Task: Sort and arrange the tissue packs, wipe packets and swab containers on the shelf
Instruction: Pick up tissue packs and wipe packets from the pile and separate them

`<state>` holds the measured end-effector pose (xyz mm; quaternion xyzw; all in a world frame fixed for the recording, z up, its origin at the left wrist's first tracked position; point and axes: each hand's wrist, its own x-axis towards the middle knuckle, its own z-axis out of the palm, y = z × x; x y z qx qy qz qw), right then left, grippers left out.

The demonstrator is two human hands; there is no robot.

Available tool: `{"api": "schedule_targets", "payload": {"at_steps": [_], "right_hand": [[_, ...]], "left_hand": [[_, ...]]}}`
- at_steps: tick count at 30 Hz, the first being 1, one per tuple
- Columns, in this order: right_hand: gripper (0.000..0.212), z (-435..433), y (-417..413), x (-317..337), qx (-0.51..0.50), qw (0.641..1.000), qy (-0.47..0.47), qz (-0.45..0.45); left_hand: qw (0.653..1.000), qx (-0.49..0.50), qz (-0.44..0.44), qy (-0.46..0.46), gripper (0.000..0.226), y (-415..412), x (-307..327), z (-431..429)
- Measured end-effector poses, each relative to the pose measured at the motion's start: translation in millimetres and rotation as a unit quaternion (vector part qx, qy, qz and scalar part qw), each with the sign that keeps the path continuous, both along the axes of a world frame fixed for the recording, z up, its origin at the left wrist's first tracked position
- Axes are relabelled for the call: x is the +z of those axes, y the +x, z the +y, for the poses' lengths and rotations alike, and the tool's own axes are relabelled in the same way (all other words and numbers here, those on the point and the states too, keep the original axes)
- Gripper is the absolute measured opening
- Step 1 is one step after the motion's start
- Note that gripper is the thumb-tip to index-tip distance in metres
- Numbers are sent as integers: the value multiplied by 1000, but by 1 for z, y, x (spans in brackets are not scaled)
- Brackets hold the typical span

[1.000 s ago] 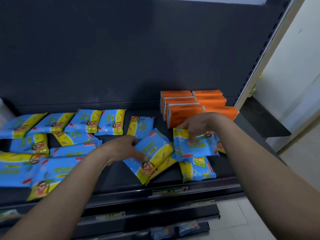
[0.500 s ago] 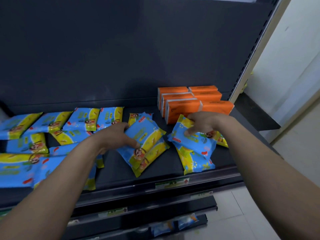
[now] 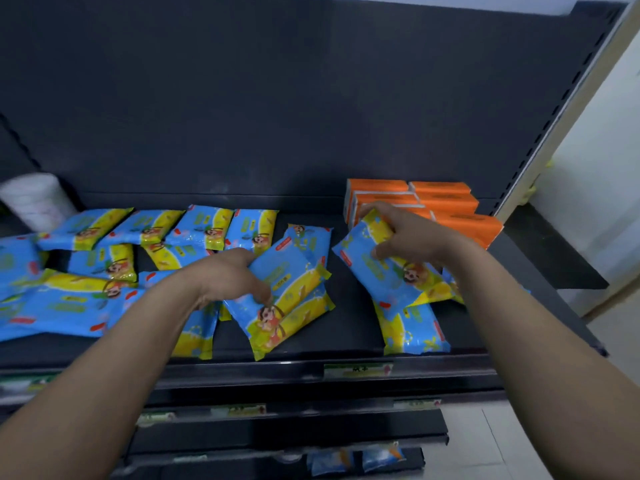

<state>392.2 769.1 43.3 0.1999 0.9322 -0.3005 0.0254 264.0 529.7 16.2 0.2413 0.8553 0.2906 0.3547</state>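
Dark shelf [image 3: 349, 327] is carrying scattered wipe packets [image 3: 86, 226]. Left hand [image 3: 225, 277] is gripping two stacked packets [image 3: 291, 306] at six o'clock; right hand [image 3: 412, 237] is pinching another packet [image 3: 374, 271] at four o'clock, with orange tissue packs [image 3: 446, 202] lying just behind.

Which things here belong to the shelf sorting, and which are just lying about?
Job: left hand gripping one wipe packet; right hand gripping another packet; loose wipe packets; orange tissue packs; blurry white container, perhaps swabs.
Lying about: shelf-edge price labels; packets on the lowest shelf.
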Motion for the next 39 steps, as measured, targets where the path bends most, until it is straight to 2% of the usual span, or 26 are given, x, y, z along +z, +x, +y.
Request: {"api": "schedule_targets", "payload": {"at_steps": [4, 7, 9, 13, 16, 18, 21, 23, 25, 27, 29, 32, 36, 39], "right_hand": [[35, 19, 3, 2, 15, 999, 6, -36], [29, 35, 7, -3, -3, 998, 14, -56], [28, 44, 12, -7, -14, 998, -3, -57], [29, 59, 25, -7, -65, 983, -171, 22], [28, 70, 33, -7, -95, 962, -253, 50], [34, 74, 37, -11, -87, 971, -220, 25], [53, 81, 43, -19, -44, 997, -59, -27], [54, 84, 45, -24, -5, 997, 34, -66], [57, 84, 46, -25, 20, 990, 80, -116], [68, 80, 46, -21, 41, 985, 87, -144], [78, 74, 45, -12, 76, 982, 52, -164], [89, 67, 39, -5, 123, 963, 29, -238], [100, 63, 27, -5, 122, 944, 108, -287], [92, 62, 20, -9, 105, 935, 128, -314]], "left_hand": [[1000, 18, -9, 7, 40, 6, 4, 3], [1000, 13, -1, -4, 44, 14, 11, 12], [1000, 13, 7, -9, 38, 18, 15, 20], [1000, 15, 24, -7, 24, 26, 20, 36], [999, 22, 31, 16, 27, 29, 24, 45], [998, 34, 32, 35, 33, 32, 26, 50], [997, 47, 23, 54, 36, 35, 27, 55], [997, 49, 22, 56, 33, 37, 27, 57], [997, 51, 27, 51, 32, 39, 25, 58], [997, 56, 33, 44, 33, 39, 22, 59], [997, 61, 44, 31, 34, 39, 19, 58], [997, 64, 42, 21, 34, 39, 17, 57], [996, 77, 34, 22, 39, 37, 15, 53], [996, 79, 33, 25, 33, 36, 14, 52]]}}
